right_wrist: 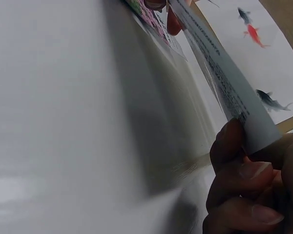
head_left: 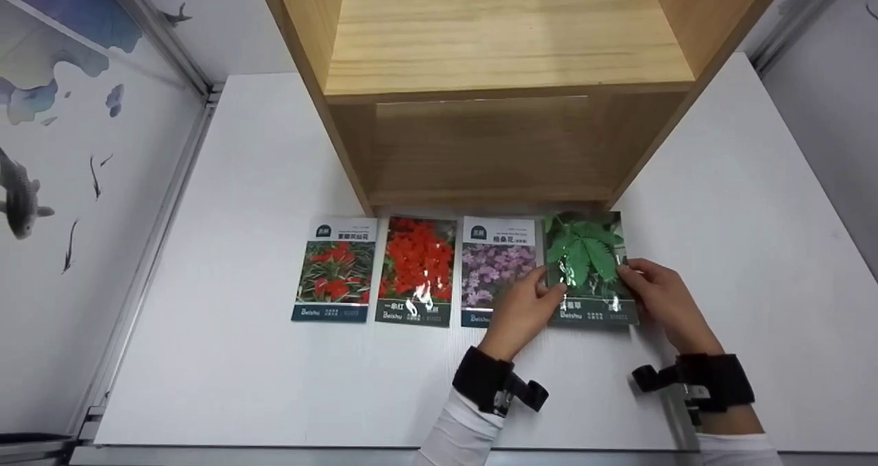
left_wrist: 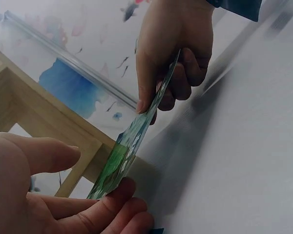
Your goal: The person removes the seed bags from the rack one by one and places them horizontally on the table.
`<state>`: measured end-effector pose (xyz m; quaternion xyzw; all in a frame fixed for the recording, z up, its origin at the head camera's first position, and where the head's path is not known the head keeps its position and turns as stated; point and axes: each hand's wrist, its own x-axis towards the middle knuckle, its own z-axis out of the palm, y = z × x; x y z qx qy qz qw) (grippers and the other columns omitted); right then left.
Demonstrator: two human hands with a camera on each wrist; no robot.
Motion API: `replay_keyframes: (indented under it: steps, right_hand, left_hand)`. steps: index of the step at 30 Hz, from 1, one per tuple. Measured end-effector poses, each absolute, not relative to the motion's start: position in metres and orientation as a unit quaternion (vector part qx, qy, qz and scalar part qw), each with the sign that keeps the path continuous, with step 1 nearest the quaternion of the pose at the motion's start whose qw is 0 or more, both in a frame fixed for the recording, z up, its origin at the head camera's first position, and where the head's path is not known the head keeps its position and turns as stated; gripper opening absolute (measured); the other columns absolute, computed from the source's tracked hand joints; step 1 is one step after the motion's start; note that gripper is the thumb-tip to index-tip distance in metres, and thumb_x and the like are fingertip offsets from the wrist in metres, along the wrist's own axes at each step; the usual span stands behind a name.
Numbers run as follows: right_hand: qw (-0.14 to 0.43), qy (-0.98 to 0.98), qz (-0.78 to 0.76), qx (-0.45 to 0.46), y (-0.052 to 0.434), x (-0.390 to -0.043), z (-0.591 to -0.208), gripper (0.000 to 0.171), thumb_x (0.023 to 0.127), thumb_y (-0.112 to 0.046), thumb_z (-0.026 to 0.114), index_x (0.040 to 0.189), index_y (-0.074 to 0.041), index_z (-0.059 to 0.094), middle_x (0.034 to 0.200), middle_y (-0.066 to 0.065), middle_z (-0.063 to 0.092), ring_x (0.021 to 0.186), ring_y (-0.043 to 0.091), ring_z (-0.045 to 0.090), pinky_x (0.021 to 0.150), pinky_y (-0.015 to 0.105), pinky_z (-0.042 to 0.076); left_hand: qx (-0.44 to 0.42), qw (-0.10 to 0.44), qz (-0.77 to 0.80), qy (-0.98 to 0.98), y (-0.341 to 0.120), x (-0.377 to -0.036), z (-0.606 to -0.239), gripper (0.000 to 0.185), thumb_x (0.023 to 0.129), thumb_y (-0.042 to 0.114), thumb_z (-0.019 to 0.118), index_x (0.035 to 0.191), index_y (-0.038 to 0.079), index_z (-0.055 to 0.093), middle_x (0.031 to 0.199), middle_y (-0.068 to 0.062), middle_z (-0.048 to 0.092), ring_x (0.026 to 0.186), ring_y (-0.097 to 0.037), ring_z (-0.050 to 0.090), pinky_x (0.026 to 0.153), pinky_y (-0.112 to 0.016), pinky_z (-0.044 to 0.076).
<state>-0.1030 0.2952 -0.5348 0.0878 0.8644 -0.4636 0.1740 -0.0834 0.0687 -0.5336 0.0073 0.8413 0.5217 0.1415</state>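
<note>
In the head view a seed packet with a green leaf picture is lifted and tilted at the right end of a row of packets. My right hand pinches its right edge, thumb on the front and fingers curled behind. At its lower left edge is my left hand; in the left wrist view the fingers touch the packet from below, while the thumb stands apart from it. Printed text covers the packet's back in the right wrist view. Just left lies a purple-flower packet, partly covered by my left hand.
Two more packets, a red-flower one and a red-and-green one, lie farther left on the white table. Behind the row stands a wooden shelf. Walls with painted fish flank the table.
</note>
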Motion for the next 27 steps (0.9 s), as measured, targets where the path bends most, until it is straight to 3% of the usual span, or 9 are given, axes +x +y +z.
replay_keyframes:
  steps: [6,11,13,15,19,27]
  right_hand:
    - [0.177,0.869,-0.454,0.087,0.2963,-0.1023,-0.5348,0.058,0.09,-0.055,0.045,0.119,-0.006,0.054,0.093,0.005,0.055,0.073,0.01,0.049,0.06,0.024,0.043]
    - [0.175,0.875,-0.443,0.084,0.2967,-0.1031,-0.5354,0.058,0.089,-0.056,0.045,0.117,-0.006,0.056,0.085,0.005,0.053,0.065,0.01,0.047,0.054,0.025,0.041]
    - [0.173,0.879,-0.437,0.084,0.2966,-0.103,-0.5362,0.058,0.089,-0.056,0.046,0.117,-0.005,0.056,0.087,0.006,0.054,0.066,0.01,0.048,0.055,0.025,0.042]
    - [0.17,0.883,-0.43,0.083,0.2962,-0.1026,-0.5368,0.058,0.09,-0.055,0.046,0.117,-0.005,0.057,0.091,0.007,0.056,0.069,0.011,0.049,0.056,0.024,0.043]
    - [0.157,0.898,-0.405,0.075,0.2946,-0.1029,-0.5374,0.056,0.09,-0.054,0.045,0.112,-0.005,0.061,0.092,0.008,0.059,0.073,0.014,0.051,0.06,0.026,0.043]
    - [0.117,0.936,-0.33,0.043,0.2916,-0.1028,-0.5378,0.048,0.091,-0.049,0.047,0.098,-0.006,0.067,0.075,0.004,0.06,0.068,0.018,0.05,0.06,0.029,0.04]
  left_hand:
    - [0.026,0.137,0.496,0.857,0.0714,-0.0814,-0.5333,0.054,0.09,0.043,0.053,0.131,0.008,0.049,0.067,0.012,0.055,0.05,-0.006,0.049,0.053,-0.022,0.042]
    - [0.033,0.136,0.473,0.87,0.073,-0.0795,-0.5304,0.054,0.091,0.043,0.051,0.133,0.009,0.048,0.062,0.007,0.052,0.048,-0.009,0.045,0.047,-0.026,0.039]
    - [0.038,0.134,0.456,0.879,0.0738,-0.0789,-0.5289,0.056,0.091,0.044,0.05,0.134,0.008,0.046,0.069,0.003,0.059,0.056,-0.01,0.054,0.054,-0.028,0.045]
    - [0.042,0.133,0.435,0.889,0.0746,-0.0782,-0.5272,0.057,0.092,0.044,0.048,0.135,0.007,0.045,0.089,-0.003,0.068,0.075,-0.014,0.063,0.069,-0.03,0.05]
    - [0.046,0.132,0.396,0.907,0.0765,-0.0781,-0.5254,0.059,0.093,0.045,0.046,0.136,0.005,0.043,0.128,-0.009,0.056,0.112,-0.021,0.057,0.094,-0.033,0.045]
    - [0.05,0.137,0.38,0.913,0.0771,-0.0803,-0.5243,0.061,0.092,0.046,0.047,0.135,0.003,0.043,0.13,-0.012,0.053,0.115,-0.024,0.054,0.097,-0.035,0.043]
